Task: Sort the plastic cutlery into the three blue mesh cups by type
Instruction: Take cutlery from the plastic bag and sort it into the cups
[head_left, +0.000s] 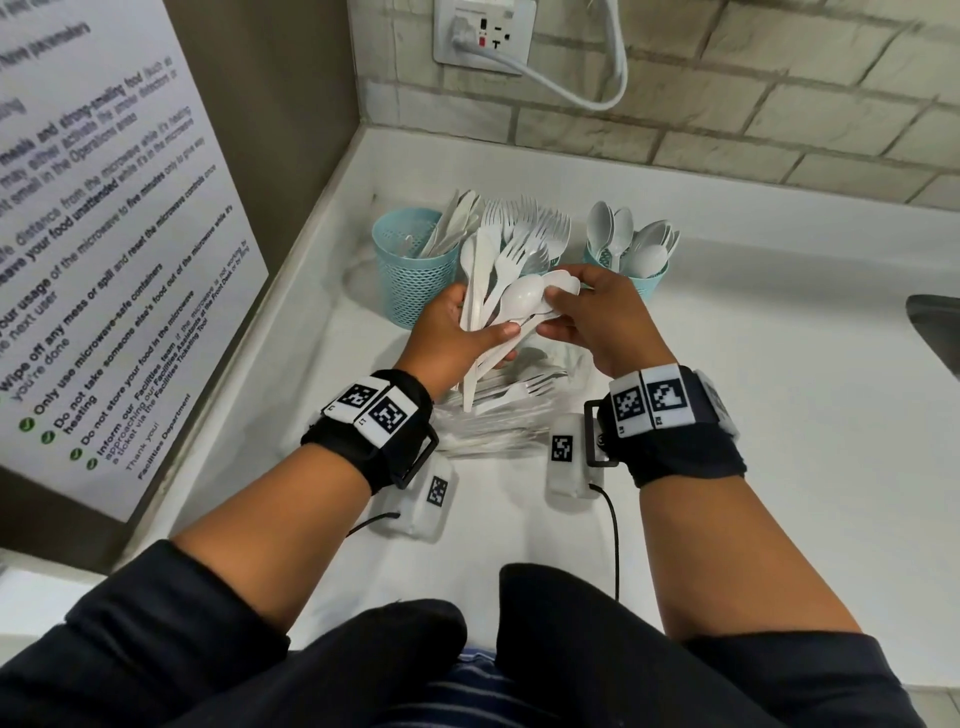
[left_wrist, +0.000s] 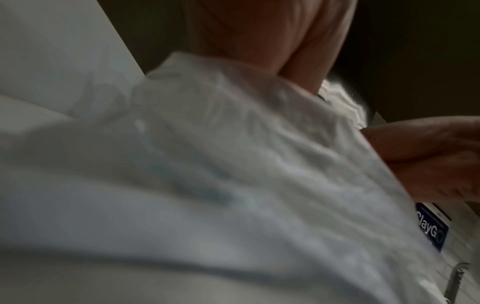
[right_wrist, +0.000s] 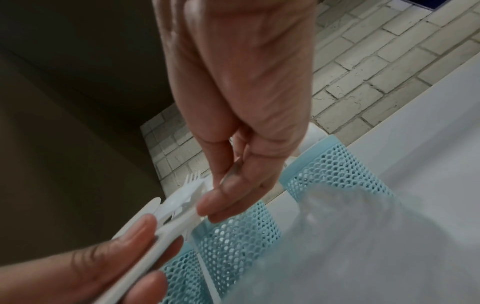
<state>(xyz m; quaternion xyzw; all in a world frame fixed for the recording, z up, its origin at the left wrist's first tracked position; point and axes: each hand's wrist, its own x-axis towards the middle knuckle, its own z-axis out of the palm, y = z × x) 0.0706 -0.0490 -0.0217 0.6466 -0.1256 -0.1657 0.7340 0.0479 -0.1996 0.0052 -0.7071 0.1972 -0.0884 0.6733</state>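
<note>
My left hand grips a mixed bunch of white plastic cutlery upright above the counter. My right hand pinches a spoon at the bunch's right side; the right wrist view shows its fingertips on white cutlery. Behind stand three blue mesh cups: the left cup holds knives, the middle cup's forks rise behind the bunch, and the right cup holds spoons. More cutlery in a clear bag lies under my hands. The left wrist view is blurred by the white bag.
The white counter ends in a corner, with a brown wall and a printed notice on the left. A brick wall behind carries a socket with a white cable. A dark sink edge shows at far right.
</note>
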